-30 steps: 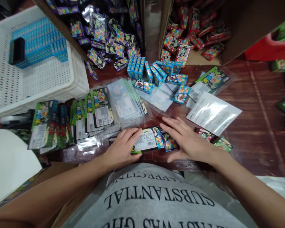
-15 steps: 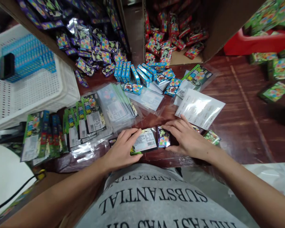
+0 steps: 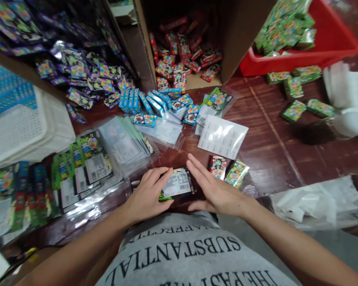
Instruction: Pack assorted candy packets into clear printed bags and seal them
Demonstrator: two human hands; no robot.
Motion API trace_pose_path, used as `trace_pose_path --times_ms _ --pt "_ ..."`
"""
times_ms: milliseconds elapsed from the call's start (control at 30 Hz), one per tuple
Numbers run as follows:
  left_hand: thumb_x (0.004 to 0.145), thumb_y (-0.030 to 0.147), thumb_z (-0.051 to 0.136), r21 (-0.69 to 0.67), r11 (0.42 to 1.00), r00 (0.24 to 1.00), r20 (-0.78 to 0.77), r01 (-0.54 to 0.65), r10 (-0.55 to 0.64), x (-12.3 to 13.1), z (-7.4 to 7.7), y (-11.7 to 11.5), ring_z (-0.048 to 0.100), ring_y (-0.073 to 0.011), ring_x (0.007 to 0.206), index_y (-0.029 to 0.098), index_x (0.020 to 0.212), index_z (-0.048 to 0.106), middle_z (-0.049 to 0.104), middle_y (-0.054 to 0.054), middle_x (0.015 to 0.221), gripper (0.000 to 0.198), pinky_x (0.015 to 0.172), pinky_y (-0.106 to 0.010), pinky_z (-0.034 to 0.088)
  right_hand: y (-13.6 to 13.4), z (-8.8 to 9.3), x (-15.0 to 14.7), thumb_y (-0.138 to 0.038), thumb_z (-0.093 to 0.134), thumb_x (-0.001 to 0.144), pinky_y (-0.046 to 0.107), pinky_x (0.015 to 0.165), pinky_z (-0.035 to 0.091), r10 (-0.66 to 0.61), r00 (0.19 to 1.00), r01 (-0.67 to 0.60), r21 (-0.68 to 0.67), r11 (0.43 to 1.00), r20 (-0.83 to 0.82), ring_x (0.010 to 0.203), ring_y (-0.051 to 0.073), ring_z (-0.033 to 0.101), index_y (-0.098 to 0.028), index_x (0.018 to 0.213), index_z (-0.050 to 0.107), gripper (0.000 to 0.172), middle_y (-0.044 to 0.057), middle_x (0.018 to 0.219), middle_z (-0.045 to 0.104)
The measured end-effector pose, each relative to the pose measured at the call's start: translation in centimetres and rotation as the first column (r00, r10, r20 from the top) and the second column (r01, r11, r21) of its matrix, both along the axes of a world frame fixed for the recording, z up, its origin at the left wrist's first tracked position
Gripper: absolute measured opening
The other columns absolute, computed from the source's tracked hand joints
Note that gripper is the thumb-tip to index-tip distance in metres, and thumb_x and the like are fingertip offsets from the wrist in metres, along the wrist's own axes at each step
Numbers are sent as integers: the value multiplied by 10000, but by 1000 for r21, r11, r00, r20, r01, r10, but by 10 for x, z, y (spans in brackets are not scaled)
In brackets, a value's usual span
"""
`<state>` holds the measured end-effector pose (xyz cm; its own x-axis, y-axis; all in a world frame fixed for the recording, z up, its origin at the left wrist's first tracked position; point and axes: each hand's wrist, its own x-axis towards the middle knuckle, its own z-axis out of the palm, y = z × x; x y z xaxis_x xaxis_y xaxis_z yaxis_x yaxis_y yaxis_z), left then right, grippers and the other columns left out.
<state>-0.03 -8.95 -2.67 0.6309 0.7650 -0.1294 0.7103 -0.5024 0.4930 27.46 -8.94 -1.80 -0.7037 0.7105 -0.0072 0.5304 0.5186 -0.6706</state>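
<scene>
A black-and-green printed packet (image 3: 179, 183) with a pale label lies flat at the table's near edge. My left hand (image 3: 151, 194) grips its left part, fingers over the far side and thumb at the near side. At the packet's right end, my right hand (image 3: 216, 194) has its fingers stretched out and the thumb apart; whether it touches the packet I cannot tell. Just beyond the right hand lie a small red box (image 3: 218, 167) and a small green box (image 3: 237, 173). No purple box shows between the hands.
Printed packets (image 3: 92, 157) fan out at left beside clear sleeves (image 3: 122, 139). Small blue boxes (image 3: 155, 103) and a white label sheet (image 3: 223, 136) lie ahead. Behind stand cartons of purple boxes (image 3: 77, 71) and red boxes (image 3: 181, 55), and a red bin (image 3: 286, 61).
The purple box by my right fingers is out of sight. My right hand's fingers have straightened, and the red and green boxes beside it show more fully. The view has shifted right.
</scene>
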Motion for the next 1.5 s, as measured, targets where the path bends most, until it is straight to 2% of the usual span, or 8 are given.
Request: trace_pose_path --times_ms 100,267,367,600,833,1033,1200,1500 --pt "833 316 673 27 1000 999 -38 15 -14 4 1 5 456 -317 1318 238 1532 316 486 -121 1458 790 1095 -493 360 -7 1 25 -623 679 858 600 1210 301 -120 991 114 91 989 59 1564 390 80 -127 1615 -145 1224 259 1685 -57" --pt "812 298 667 22 999 997 -65 33 -31 8 4 11 461 -302 1325 221 1519 355 495 -109 1479 777 1097 -471 318 -11 -21 72 -761 617 814 742 1177 201 -380 900 287 365 886 216 1446 462 353 -204 1637 97 1122 229 1614 332" --pt "812 314 668 6 999 997 -63 33 -33 9 5 13 456 -303 1336 226 1522 362 494 -105 1488 778 1099 -466 308 -13 -33 75 -612 661 880 633 1132 368 -336 931 270 354 895 140 1301 376 501 -245 1598 259 901 165 1456 533" --pt "794 344 701 -49 995 995 -26 92 -94 2 7 18 455 -304 1343 205 1519 385 488 -121 1492 803 1120 -468 313 1 -25 55 -529 724 864 496 1015 482 18 998 -8 154 988 -61 1254 309 513 -255 1506 429 757 125 1409 566" --pt "786 308 697 -44 995 996 16 89 -88 8 1 14 434 -309 1351 194 1528 374 473 -136 1486 817 1149 -476 327 20 -34 26 -651 672 854 536 1109 398 48 999 -52 218 975 23 1317 321 504 -215 1512 422 828 120 1449 581" --pt "795 291 688 -25 999 999 -7 34 -34 14 1 9 448 -312 1328 198 1543 347 472 -128 1486 827 1132 -490 353 6 -27 43 -762 677 765 679 1223 130 -111 988 79 266 961 107 1473 404 333 -199 1596 245 1093 190 1618 356" --pt "788 274 689 -18 1000 1000 8 14 -14 21 1 9 451 -301 1316 214 1527 363 488 -111 1460 810 1125 -485 364 2 -22 60 -480 736 848 675 1232 116 -139 986 122 172 978 90 1341 338 501 -240 1498 393 773 122 1406 590" --pt "753 240 703 30 995 995 53 -92 90 31 3 5 458 -293 1309 242 1530 348 493 -93 1438 854 1122 -476 375 20 -16 54 -425 750 839 667 1238 49 -46 998 50 133 990 -31 1333 305 534 -265 1449 445 701 111 1400 593"
